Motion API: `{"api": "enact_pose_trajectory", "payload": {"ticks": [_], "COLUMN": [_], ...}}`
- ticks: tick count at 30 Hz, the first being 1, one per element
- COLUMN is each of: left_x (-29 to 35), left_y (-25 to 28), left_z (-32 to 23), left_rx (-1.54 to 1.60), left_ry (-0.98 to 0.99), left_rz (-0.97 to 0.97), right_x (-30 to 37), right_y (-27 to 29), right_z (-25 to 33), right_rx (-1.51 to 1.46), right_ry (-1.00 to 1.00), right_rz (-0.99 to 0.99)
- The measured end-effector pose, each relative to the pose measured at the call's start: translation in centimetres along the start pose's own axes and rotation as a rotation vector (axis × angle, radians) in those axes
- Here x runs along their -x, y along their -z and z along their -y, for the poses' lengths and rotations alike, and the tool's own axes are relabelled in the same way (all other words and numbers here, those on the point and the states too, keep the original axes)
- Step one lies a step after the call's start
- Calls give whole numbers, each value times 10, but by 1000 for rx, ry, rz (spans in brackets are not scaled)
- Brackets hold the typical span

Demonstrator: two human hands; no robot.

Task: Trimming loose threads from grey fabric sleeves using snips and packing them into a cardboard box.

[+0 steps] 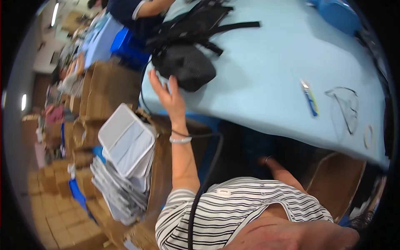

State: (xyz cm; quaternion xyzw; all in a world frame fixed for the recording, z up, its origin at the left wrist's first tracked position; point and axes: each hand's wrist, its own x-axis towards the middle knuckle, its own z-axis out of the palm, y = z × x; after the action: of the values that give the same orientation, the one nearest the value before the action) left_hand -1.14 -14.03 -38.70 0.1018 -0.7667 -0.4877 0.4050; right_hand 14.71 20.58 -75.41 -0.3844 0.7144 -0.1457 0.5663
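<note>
Black, rounded fabric bag with flat webbing straps (185, 68) lies in the head view along the left side of the light blue covered table (266, 79). It looks light, soft and floppy, unlikely to slip or break; the rounded end offers a better hold than the loose straps. The bare left hand (171, 102) is open, fingers spread at the bag's near edge, gripping nothing; contact is unclear. The bare right hand (262, 161) hangs in shadow below the table's edge, so its grip cannot be told. Beside the left forearm, a brown cardboard box (162, 171) stands against a stack of grey, white-rimmed flat panels (127, 143), perhaps holding them. The bright blue plastic bin's (127, 48) contents are indistinct.
</note>
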Motion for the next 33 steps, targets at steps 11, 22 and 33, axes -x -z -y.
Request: {"api": "enact_pose_trajectory", "payload": {"ticks": [11, 22, 33], "left_x": [69, 19, -2], "left_y": [54, 18, 15], "left_z": [-9, -20, -6], "left_rx": [38, 74, 270], "left_ry": [105, 196, 240], "left_rz": [244, 170, 242], "right_x": [69, 73, 89], "right_y": [57, 94, 72], "right_z": [29, 85, 85], "right_rx": [-721, -333, -312], "right_ry": [-123, -29, -118], "right_rz": [-524, -638, -575]}}
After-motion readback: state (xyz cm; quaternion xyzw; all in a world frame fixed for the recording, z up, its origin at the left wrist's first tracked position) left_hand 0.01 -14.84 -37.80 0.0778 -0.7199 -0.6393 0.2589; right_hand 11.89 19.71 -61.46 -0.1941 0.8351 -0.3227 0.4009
